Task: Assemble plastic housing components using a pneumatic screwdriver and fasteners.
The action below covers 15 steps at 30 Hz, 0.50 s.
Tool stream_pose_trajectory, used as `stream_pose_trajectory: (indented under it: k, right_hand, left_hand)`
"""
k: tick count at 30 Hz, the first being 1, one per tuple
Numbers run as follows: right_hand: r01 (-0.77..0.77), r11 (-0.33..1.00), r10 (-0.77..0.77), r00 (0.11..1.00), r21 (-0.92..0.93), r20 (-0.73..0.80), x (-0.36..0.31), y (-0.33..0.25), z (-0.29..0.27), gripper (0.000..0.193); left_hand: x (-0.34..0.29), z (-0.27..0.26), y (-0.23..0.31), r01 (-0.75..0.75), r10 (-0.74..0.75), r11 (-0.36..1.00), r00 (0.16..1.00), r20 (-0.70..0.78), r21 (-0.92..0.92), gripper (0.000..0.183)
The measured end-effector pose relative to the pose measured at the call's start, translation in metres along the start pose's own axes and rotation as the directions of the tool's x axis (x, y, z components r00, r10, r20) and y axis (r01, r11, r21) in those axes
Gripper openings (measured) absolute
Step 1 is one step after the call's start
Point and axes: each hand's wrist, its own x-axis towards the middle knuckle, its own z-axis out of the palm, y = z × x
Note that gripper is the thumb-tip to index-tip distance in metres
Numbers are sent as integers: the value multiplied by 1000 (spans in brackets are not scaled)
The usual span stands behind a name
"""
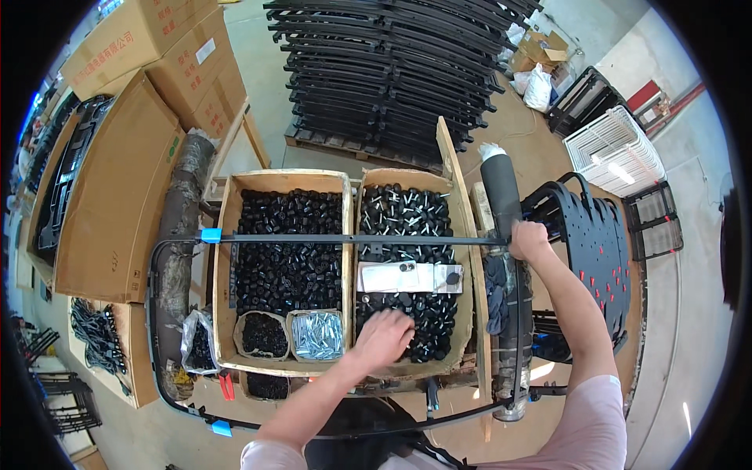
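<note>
A thin black rectangular metal frame (298,238), with blue tabs on its left side, spans two wooden bins and rests on padded posts at left and right. My right hand (530,240) is closed round its far right corner, beside the dark padded post (501,188). My left hand (384,337) reaches down into the near part of the right wooden bin (352,258). Its fingers are bent among black knobs with metal studs (431,329); their tips are hidden, so what they hold does not show. White cards (399,278) lie on the knobs just beyond that hand.
The left bin holds black caps (290,274), a box of silver pins (319,335) and a box of small black parts (263,334). Red-handled pliers (226,385) hang below. Cartons (117,188) stand left, stacked black bars (384,70) beyond, and black panels (595,258) at right.
</note>
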Motion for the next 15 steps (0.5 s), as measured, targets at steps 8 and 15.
stream_pose_trajectory:
  k: [8,15]
  right_hand:
    - [51,993,-31,983,109,-179,2,-3,38,44]
    - [-240,934,276,955,264,-106,5,-14,38,59]
  left_hand:
    - [143,40,-103,158,-126,952,983,-134,261,19]
    - [200,63,-161,112,-21,826,986,-168,553,16]
